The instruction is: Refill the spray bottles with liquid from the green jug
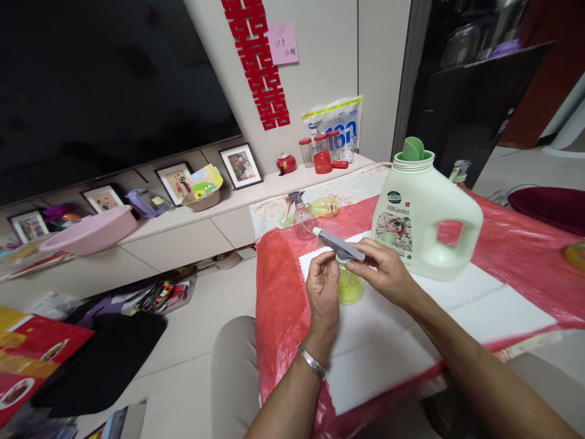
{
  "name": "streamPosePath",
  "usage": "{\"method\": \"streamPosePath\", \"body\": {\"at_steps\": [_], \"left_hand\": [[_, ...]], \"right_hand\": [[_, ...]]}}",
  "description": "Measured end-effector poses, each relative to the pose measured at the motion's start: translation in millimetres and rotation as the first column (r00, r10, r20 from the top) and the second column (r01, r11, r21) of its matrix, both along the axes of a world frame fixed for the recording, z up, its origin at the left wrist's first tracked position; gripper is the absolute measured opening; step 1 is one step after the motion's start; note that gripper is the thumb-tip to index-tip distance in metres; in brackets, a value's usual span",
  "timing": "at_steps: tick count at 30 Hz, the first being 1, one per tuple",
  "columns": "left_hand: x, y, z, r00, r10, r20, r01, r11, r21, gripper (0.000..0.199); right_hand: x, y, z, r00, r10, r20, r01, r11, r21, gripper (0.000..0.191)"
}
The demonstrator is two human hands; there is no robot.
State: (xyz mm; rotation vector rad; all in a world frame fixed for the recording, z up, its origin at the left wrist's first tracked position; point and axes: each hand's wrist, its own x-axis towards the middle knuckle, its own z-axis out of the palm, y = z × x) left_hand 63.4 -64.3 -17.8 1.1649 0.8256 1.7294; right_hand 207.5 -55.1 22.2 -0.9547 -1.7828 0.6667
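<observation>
Gripping, with the fingers of the right hand [386, 268], a grey spray head [339, 244] by the end away from its pale nozzle [316, 231]. Curling the fingers of the left hand [324, 289] about the neck of a yellow-green bottle [350, 288], apparently gripping there. Finding that bottle upright on a white sheet [388, 360] over the red-covered desk [281, 286], near a pale green jug [427, 213].

Counting as done, by judgement: bringing the spray head onto the bottle's mouth. Counting as remaining, probably: securing it, with both hands at the collar. Noting, farther back, a clear bottle [303, 221] with a dark sprayer top [296, 198], plus a yellow bottle [325, 207], apparently lying down. Noting also a green cup [412, 149] in the jug's mouth.

Listing as hidden: the thread, leaving its tightness uncertain. Listing as partly hidden: another sprayer [460, 171] behind the jug. Listing as cut off: a yellowish object [576, 256] at the right edge. Failing to tell liquid from tinted plastic in the gripped bottle.
</observation>
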Motion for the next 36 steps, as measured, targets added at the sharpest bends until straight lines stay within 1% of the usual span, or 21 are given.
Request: {"method": "streamPosePath", "body": {"at_steps": [3,5,7,9,12,14,16,18,20,23,25,27,29,32,34,36], "left_hand": [[-1,0,1.6,1.0,-0.013,-0.016,0.013,1.0,-0.001,0.016],[-1,-1,2.9,0.999,-0.021,-0.036,0.021,1.0,-0.009,0.019],[-2,-1,4.5,0.999,-0.03,-0.039,0.03,1.0,-0.006,0.022],[-2,-1,5.9,0.998,-0.051,-0.023,0.051,0.999,0.005,0.026],[0,-1,6.6,0.996,-0.084,0.004,0.084,0.996,0.017,0.03],[0,0,6.0,0.996,-0.084,0.006,0.084,0.996,0.016,0.03],[1,1,5.0,0.997,-0.073,-0.003,0.073,0.997,0.02,0.029],[1,1,4.4,0.997,-0.077,-0.009,0.077,0.997,0.027,0.03],[2,1,4.4,0.997,-0.082,-0.009,0.082,0.996,0.027,0.033],[2,1,5.2,0.996,-0.085,0.002,0.085,0.996,-0.013,0.039],[2,1,5.6,0.996,-0.092,0.014,0.093,0.994,-0.05,0.041],[1,1,6.0,0.995,-0.097,0.025,0.099,0.993,-0.07,0.041],[1,3,6.4,0.994,-0.1,0.043,0.104,0.992,-0.076,0.038],[2,5,7.2,0.993,-0.093,0.065,0.098,0.992,-0.075,0.033],[4,5,7.8,0.993,-0.089,0.071,0.095,0.993,-0.074,0.031],[4,5,8.3,0.993,-0.093,0.074,0.098,0.992,-0.074,0.03]], "right_hand": [[-8,-2,-4.5,0.995,-0.069,-0.066,0.066,0.997,-0.05,0.03],[-13,-2,-7.6,0.989,-0.115,-0.095,0.108,0.991,-0.078,0.03],[-15,-2,-9.0,0.986,-0.132,-0.098,0.123,0.988,-0.093,0.03],[-13,-1,-7.8,0.991,-0.103,-0.083,0.094,0.99,-0.106,0.031],[-5,-1,-1.9,1.0,0.001,-0.023,-0.004,0.994,-0.106,0.036],[0,-1,2.2,0.998,0.066,0.012,-0.064,0.994,-0.094,0.033],[3,-1,4.7,0.996,0.093,0.017,-0.091,0.992,-0.083,0.03],[2,0,4.7,0.997,0.076,0.0,-0.076,0.994,-0.076,0.028],[0,1,2.5,0.999,0.03,-0.021,-0.032,0.997,-0.074,0.026],[-5,2,-3.1,0.998,-0.035,-0.06,0.03,0.996,-0.083,0.026],[-6,3,-6.0,0.996,-0.055,-0.071,0.048,0.994,-0.098,0.027],[-6,3,-6.5,0.997,-0.044,-0.068,0.036,0.992,-0.117,0.03],[-4,2,-4.6,0.999,-0.007,-0.05,0.0,0.991,-0.136,0.031],[-1,-1,0.4,0.999,0.048,0.001,-0.047,0.986,-0.162,0.025],[0,-3,3.3,0.997,0.063,0.035,-0.055,0.982,-0.179,0.031],[-1,-5,5.3,0.997,0.048,0.066,-0.035,0.982,-0.187,0.034]]}}
